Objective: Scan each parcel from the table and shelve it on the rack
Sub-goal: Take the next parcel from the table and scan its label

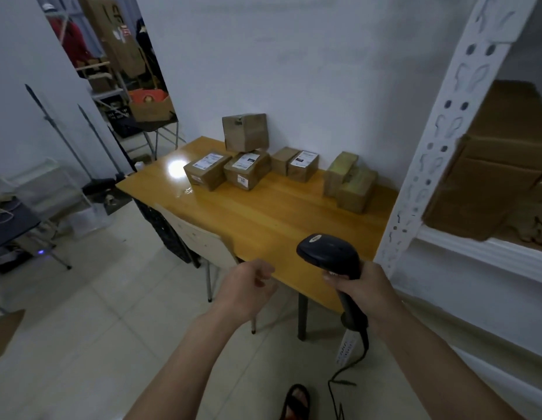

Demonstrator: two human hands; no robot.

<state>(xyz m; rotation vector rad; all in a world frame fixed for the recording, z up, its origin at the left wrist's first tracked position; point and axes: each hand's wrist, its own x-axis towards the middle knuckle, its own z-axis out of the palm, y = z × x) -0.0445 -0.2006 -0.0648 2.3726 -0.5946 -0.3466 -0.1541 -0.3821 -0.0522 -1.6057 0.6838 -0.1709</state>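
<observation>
Seven parcels (247, 169) on table (272, 216), white labels unreadable. Right hand (359, 281) grips scanner (330, 256) near table's front edge; left hand (247, 286) loosely curled, empty.

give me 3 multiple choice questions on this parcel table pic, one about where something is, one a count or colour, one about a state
1. Where is the one stacked parcel?
A. at the table's near edge
B. on top of the labelled parcels by the wall
C. on the floor

2. What colour is the scanner?
A. black
B. white
C. yellow

3. What is the left hand doing?
A. gripping a parcel
B. pressing on the table
C. holding nothing, fingers loosely curled

Answers:
1 B, it sits raised on the two labelled parcels at the far side of the table, near the wall.
2 A, its head and handle are black in the right hand.
3 C, the hand hovers off the table's near corner with nothing in it.
</observation>
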